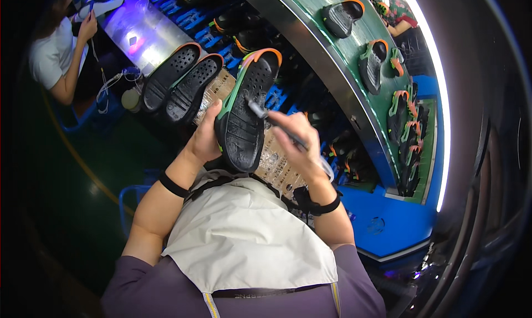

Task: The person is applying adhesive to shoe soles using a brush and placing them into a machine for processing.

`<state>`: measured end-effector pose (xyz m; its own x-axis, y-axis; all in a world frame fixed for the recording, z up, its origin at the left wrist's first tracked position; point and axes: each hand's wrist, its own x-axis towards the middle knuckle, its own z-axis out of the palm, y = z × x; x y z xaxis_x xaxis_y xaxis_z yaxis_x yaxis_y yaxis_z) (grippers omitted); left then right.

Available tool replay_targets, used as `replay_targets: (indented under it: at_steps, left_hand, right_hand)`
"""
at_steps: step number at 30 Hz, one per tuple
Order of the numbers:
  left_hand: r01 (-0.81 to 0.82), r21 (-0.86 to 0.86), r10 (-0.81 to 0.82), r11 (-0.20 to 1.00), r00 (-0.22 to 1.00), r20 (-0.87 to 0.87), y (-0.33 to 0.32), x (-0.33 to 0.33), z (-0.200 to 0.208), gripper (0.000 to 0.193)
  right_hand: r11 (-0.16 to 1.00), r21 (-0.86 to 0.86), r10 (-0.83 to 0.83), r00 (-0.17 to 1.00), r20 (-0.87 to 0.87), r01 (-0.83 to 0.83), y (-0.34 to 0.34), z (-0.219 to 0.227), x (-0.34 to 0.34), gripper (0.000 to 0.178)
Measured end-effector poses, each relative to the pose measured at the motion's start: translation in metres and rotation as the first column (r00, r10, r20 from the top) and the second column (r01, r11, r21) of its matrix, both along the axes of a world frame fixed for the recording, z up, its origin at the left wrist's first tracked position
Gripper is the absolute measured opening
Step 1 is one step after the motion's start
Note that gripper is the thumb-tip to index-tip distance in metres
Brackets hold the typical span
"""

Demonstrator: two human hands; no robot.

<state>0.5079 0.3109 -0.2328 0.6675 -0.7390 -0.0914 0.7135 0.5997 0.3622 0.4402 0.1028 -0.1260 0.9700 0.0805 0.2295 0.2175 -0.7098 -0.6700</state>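
Note:
My left hand (206, 136) grips the edge of a black shoe sole (239, 128) with an orange and green rim, tilted with its hollow inner side up. Rows of small holes cover its toe half, and glossy patches show toward the heel. In my right hand (301, 146) is a small brush (257, 108) with a pale head and dark handle. Its head is over the middle of the sole; whether it touches I cannot tell. Two more black soles (170, 77) lie side by side just left of the held one.
Taped brown cardboard (280, 161) lies below my hands. To the right, a green conveyor belt (346, 57) carries several soles behind a metal edge. Blue racks (191, 19) with dark soles stand ahead. A co-worker (55, 60) sits at far left by a shiny metal table (130, 32).

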Motion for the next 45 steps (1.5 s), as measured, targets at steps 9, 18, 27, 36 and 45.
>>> replay_targets:
  at_steps: [9, 18, 27, 36, 45]
  left_hand:
    - [0.020, -0.022, -0.020, 1.000, 1.000, 0.014, 0.023, 0.016, -0.008, 0.071]
    - [0.116, -0.203, -0.159, 0.972, 0.965, -0.211, 0.022, -0.003, 0.007, 0.073]
    - [0.073, -0.068, -0.078, 0.995, 0.994, -0.078, 0.029, 0.016, -0.001, 0.066]
    - [0.015, -0.098, -0.032, 0.995, 0.985, -0.171, 0.051, 0.052, -0.004, 0.072]
    - [0.080, -0.009, -0.066, 0.997, 0.871, 0.487, 0.047, 0.157, 0.119, 0.095]
  right_hand:
    - [0.895, 0.444, 0.219, 0.818, -0.532, 0.050, 0.011, 0.022, 0.015, 0.021]
    - [0.955, 0.221, -0.126, 0.947, -0.295, 0.196, -0.002, 0.012, 0.053, 0.022]
    - [0.972, -0.211, 0.132, 0.984, 0.120, -0.105, 0.025, -0.003, 0.035, 0.045]
    - [0.740, 0.625, -0.148, 0.966, -0.211, 0.250, 0.005, 0.003, -0.007, 0.032]
    - [0.654, 0.618, -0.405, 0.892, -0.202, 0.437, -0.032, -0.035, -0.058, 0.033]
